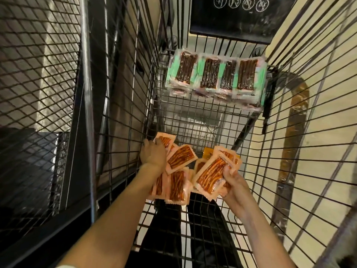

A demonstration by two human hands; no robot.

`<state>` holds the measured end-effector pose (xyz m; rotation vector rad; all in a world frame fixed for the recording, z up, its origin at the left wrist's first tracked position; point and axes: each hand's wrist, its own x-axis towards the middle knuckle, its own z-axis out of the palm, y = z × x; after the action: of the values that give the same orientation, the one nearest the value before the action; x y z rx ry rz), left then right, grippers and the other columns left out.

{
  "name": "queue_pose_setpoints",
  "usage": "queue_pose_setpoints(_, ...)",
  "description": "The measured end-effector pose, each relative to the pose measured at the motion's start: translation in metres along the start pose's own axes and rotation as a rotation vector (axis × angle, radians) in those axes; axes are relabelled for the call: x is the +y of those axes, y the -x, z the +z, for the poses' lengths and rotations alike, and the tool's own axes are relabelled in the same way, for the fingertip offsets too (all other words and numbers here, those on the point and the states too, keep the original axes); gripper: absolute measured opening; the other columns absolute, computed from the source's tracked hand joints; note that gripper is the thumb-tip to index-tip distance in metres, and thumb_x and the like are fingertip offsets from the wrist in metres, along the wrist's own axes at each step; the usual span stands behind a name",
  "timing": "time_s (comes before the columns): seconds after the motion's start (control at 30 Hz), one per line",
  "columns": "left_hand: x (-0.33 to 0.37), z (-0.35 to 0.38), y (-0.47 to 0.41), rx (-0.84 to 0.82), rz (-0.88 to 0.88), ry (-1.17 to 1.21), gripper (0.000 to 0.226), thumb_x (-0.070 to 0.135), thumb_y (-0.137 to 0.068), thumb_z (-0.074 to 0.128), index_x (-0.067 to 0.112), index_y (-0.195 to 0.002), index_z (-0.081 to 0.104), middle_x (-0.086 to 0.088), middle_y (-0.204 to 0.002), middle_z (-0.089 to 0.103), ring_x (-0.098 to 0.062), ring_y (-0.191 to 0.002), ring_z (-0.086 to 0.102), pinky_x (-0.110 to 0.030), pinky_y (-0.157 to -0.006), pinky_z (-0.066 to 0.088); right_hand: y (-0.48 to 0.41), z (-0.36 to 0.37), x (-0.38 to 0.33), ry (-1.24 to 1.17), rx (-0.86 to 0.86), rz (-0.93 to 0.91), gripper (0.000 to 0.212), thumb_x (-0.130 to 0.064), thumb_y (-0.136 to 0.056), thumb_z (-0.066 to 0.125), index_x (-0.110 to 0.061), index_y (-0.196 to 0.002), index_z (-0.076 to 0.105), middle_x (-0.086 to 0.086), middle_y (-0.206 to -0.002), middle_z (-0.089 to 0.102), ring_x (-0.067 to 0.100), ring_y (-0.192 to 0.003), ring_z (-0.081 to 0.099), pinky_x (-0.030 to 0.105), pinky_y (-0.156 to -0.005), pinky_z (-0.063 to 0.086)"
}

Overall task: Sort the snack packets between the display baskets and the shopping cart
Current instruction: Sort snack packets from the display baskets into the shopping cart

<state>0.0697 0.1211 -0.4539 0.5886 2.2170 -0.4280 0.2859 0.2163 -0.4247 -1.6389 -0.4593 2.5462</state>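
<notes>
I look down into a wire shopping cart (202, 120). Several orange snack packets (178, 157) lie in a loose pile at the cart's near end. My left hand (153, 153) reaches into the pile's left side, its fingers curled over an orange packet (166, 141) at the far left corner. My right hand (231, 177) grips a stack of orange packets (211, 176), tilted up off the pile. A neat row of green-edged packets with dark brown sticks (214, 74) lies at the cart's far end.
A black mesh display basket (38, 74) on a metal frame stands to the left of the cart. A black sign panel (239, 14) hangs over the cart's far end. Pale floor shows to the right, through the cart's wire side (309, 132).
</notes>
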Motion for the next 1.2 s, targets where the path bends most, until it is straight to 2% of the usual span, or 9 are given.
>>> queue_pose_setpoints(0.17, 0.002, 0.009, 0.008, 0.074, 0.044, 0.125, 0.052, 0.03, -0.091, 0.06, 0.016, -0.137, 0.037, -0.012, -0.128, 0.055, -0.03, -0.123, 0.046, -0.041, -0.103, 0.032, 0.001, -0.008, 0.002, 0.003, 0.006, -0.014, 0.035, -0.025, -0.085, 0.056, -0.018, -0.119, 0.06, 0.011, -0.119, 0.067, 0.025, -0.11, 0.064, 0.042, -0.09, 0.053)
queue_pose_setpoints(0.27, 0.006, 0.004, 0.007, 0.097, -0.053, 0.236, 0.062, 0.026, -0.08, 0.075, 0.008, -0.13, 0.043, -0.013, -0.124, 0.055, -0.03, -0.118, 0.05, -0.041, -0.101, 0.041, 0.001, -0.011, 0.003, -0.007, 0.027, -0.026, 0.042, -0.022, -0.087, 0.055, -0.015, -0.128, 0.054, 0.014, -0.123, 0.064, 0.028, -0.115, 0.06, 0.046, -0.095, 0.048)
queue_pose_setpoints(0.4, 0.001, -0.005, -0.001, -0.026, -0.103, 0.363, 0.028, 0.024, -0.086, 0.068, 0.006, -0.106, 0.059, -0.015, -0.12, 0.056, -0.03, -0.114, 0.053, -0.043, -0.097, 0.047, 0.003, -0.017, 0.004, 0.044, 0.062, -0.065, 0.036, -0.021, -0.086, 0.056, -0.017, -0.122, 0.057, 0.011, -0.117, 0.067, 0.025, -0.108, 0.065, 0.039, -0.083, 0.055)
queue_pose_setpoints(0.53, 0.005, -0.014, -0.001, -0.09, 0.018, 0.453, 0.026, 0.036, -0.083, 0.069, 0.019, -0.09, 0.052, -0.013, -0.118, 0.055, -0.03, -0.116, 0.05, -0.044, -0.1, 0.044, 0.004, -0.023, 0.007, 0.126, 0.097, -0.097, 0.04, -0.022, -0.084, 0.059, -0.019, -0.124, 0.056, 0.009, -0.117, 0.068, 0.023, -0.108, 0.065, 0.04, -0.085, 0.05)
queue_pose_setpoints(0.73, 0.039, 0.017, 0.009, -0.072, 0.074, 0.084, 0.042, 0.029, -0.084, 0.068, 0.011, -0.12, 0.055, -0.013, -0.131, 0.045, -0.031, -0.125, 0.04, -0.045, -0.108, 0.026, -0.003, -0.019, 0.022, 0.354, 0.104, -0.077, 0.046, -0.026, -0.081, 0.064, -0.023, -0.125, 0.052, 0.003, -0.113, 0.069, 0.019, -0.106, 0.065, 0.035, -0.08, 0.055)
queue_pose_setpoints(0.9, 0.039, 0.021, 0.012, 0.079, 0.087, 0.168, 0.03, 0.018, -0.086, 0.067, 0.011, -0.113, 0.057, -0.01, -0.12, 0.058, -0.027, -0.116, 0.052, -0.042, -0.105, 0.031, -0.021, 0.001, 0.052, 0.789, 0.218, -0.232, 0.029, -0.02, -0.088, 0.064, -0.009, -0.114, 0.056, 0.023, -0.105, 0.061, 0.036, -0.1, 0.059, 0.051, -0.09, 0.049)
queue_pose_setpoints(1.03, 0.042, 0.021, 0.02, 0.176, 0.096, 0.226, 0.043, 0.012, -0.084, 0.07, 0.008, -0.121, 0.049, -0.011, -0.122, 0.058, -0.028, -0.118, 0.053, -0.042, -0.105, 0.038, -0.023, 0.021, 0.068, 0.77, 0.355, -0.329, 0.027, -0.016, -0.086, 0.068, -0.016, -0.107, 0.052, 0.014, -0.111, 0.059, 0.027, -0.107, 0.059, 0.046, -0.095, 0.047)
queue_pose_setpoints(1.1, 0.043, 0.019, 0.02, 0.122, 0.07, 0.266, 0.048, 0.011, -0.082, 0.072, 0.007, -0.124, 0.048, -0.014, -0.128, 0.052, -0.03, -0.122, 0.047, -0.041, -0.106, 0.037, -0.02, 0.027, 0.075, 0.783, 0.443, -0.316, 0.033, -0.017, -0.086, 0.067, -0.018, -0.11, 0.044, 0.007, -0.111, 0.06, 0.022, -0.104, 0.06, 0.043, -0.093, 0.049)
queue_pose_setpoints(1.2, 0.046, 0.013, 0.02, 0.021, 0.028, 0.267, 0.033, 0.009, -0.082, 0.07, 0.008, -0.113, 0.059, -0.015, -0.128, 0.051, -0.032, -0.124, 0.046, -0.043, -0.107, 0.037, -0.018, 0.03, 0.082, 0.887, 0.551, -0.34, 0.037, -0.022, -0.088, 0.064, -0.014, -0.115, 0.04, 0.002, -0.108, 0.062, 0.02, -0.099, 0.063, 0.041, -0.086, 0.052)
